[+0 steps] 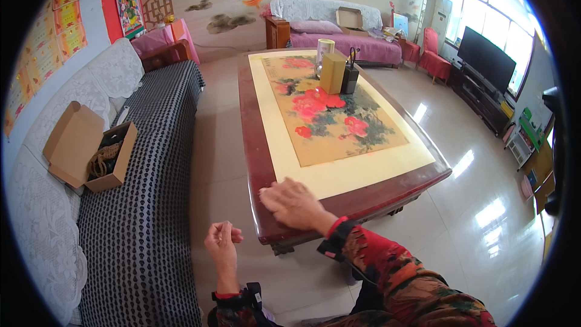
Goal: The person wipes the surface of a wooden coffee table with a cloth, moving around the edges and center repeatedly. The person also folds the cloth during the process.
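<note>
My right hand (290, 203) lies palm down over the near left corner of a dark red wooden table (257, 159), a little blurred. A small pale bit shows at its fingertips, and what is under the palm is hidden. Beside the table, above the floor, my left hand (223, 238) hangs with its fingers curled in and nothing visible in them. A cream table cover (290, 159) with a peony painting (317, 104) spreads across the tabletop. Farther back on it stand a gold box (332, 74), a white cylindrical canister (325, 47) and a black holder (349, 79) with dark handles sticking up.
On the left, a sofa with a black-and-grey patterned cover (150, 145) holds an open cardboard box (111, 168) with brown cord inside. A purple-covered sofa (345, 47) stands at the back. To the right are a red-covered chair (433, 52) and a television (486, 59).
</note>
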Motion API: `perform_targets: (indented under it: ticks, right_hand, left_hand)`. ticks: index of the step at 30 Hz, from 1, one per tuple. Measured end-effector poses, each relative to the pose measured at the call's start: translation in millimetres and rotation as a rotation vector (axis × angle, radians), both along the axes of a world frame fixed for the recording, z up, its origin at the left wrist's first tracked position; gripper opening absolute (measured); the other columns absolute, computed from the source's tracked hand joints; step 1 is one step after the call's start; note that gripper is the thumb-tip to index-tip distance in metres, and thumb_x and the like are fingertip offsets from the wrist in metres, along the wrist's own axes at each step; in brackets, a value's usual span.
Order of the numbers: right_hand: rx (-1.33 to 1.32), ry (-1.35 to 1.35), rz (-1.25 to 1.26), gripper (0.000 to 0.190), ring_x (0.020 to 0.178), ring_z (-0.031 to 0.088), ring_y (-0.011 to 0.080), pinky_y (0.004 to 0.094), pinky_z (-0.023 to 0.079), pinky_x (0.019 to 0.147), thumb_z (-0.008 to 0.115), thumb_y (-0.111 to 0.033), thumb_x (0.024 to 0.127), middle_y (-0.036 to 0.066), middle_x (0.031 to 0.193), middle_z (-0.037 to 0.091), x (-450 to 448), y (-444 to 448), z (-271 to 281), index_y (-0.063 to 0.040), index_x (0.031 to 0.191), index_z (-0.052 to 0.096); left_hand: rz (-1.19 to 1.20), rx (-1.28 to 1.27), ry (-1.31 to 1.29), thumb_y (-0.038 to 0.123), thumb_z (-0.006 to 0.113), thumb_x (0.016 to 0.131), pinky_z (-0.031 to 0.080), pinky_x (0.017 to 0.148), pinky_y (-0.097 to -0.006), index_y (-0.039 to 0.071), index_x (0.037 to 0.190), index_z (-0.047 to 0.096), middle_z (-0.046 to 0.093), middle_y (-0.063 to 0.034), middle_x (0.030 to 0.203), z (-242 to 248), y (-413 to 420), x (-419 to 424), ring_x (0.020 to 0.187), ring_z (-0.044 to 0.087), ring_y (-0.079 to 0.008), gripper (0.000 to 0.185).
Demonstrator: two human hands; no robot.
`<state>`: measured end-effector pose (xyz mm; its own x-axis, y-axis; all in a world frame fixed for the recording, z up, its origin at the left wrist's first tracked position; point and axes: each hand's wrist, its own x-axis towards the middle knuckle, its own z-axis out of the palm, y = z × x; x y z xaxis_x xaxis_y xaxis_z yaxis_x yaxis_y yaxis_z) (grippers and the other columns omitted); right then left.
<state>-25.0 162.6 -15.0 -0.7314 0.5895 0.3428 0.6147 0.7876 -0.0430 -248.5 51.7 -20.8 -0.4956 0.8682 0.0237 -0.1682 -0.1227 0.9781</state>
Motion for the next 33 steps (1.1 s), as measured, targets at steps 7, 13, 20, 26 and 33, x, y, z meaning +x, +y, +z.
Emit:
perform_targets:
  ticks: [7, 13, 20, 26, 33]
  right_hand:
    - [0.262, -0.060, -0.486, 0.041, 0.128, 0.057, 0.0308, 0.0514, 0.040, 0.114, 0.054, -0.024, 0.095, 0.009, 0.137, 0.062, 197, 25, -10, -0.008, 0.132, 0.061]
    - [-0.153, 0.001, -1.247, 0.072, 0.143, 0.038, 0.0454, 0.0547, 0.026, 0.121, 0.051, -0.057, 0.094, 0.015, 0.152, 0.048, 266, 16, -8, -0.017, 0.154, 0.044]
    - [0.181, 0.029, -0.666, 0.060, 0.128, 0.048, 0.0493, 0.0612, 0.039, 0.107, 0.060, -0.045, 0.090, 0.016, 0.132, 0.056, 97, 2, -13, -0.012, 0.140, 0.054]
    - [0.082, 0.114, -0.204, 0.081, 0.129, 0.046, 0.0466, 0.0605, 0.037, 0.108, 0.072, -0.052, 0.079, 0.012, 0.139, 0.052, -38, -28, -5, -0.015, 0.147, 0.046]
    - [-0.005, 0.100, -0.432, 0.076, 0.137, 0.042, 0.0478, 0.0617, 0.031, 0.113, 0.059, -0.062, 0.091, 0.015, 0.143, 0.053, 28, -3, -12, -0.015, 0.149, 0.046]
  left_hand:
    - [-0.040, -0.051, 0.005, 0.013, 0.062, 0.101, 0.054, 0.055, -0.0256, 0.000, 0.094, 0.062, 0.070, -0.0100, 0.076, 1, -10, 2, 0.057, 0.063, -0.0131, 0.015]
    - [-0.058, -0.029, -0.032, 0.012, 0.062, 0.101, 0.054, 0.055, -0.0257, 0.000, 0.092, 0.062, 0.070, -0.0104, 0.075, 11, -17, 0, 0.056, 0.064, -0.0136, 0.015]
    - [-0.074, 0.021, -0.040, 0.014, 0.063, 0.101, 0.053, 0.055, -0.0257, 0.001, 0.092, 0.062, 0.070, -0.0096, 0.075, 3, -14, 0, 0.057, 0.064, -0.0129, 0.016]
    - [-0.105, -0.044, 0.061, 0.014, 0.064, 0.101, 0.052, 0.055, -0.0243, 0.001, 0.095, 0.061, 0.069, -0.0079, 0.077, -9, -2, 13, 0.059, 0.063, -0.0114, 0.015]
    - [-0.082, -0.092, 0.138, 0.013, 0.063, 0.100, 0.051, 0.055, -0.0234, -0.001, 0.095, 0.061, 0.069, -0.0083, 0.077, -5, 10, 20, 0.059, 0.064, -0.0110, 0.015]
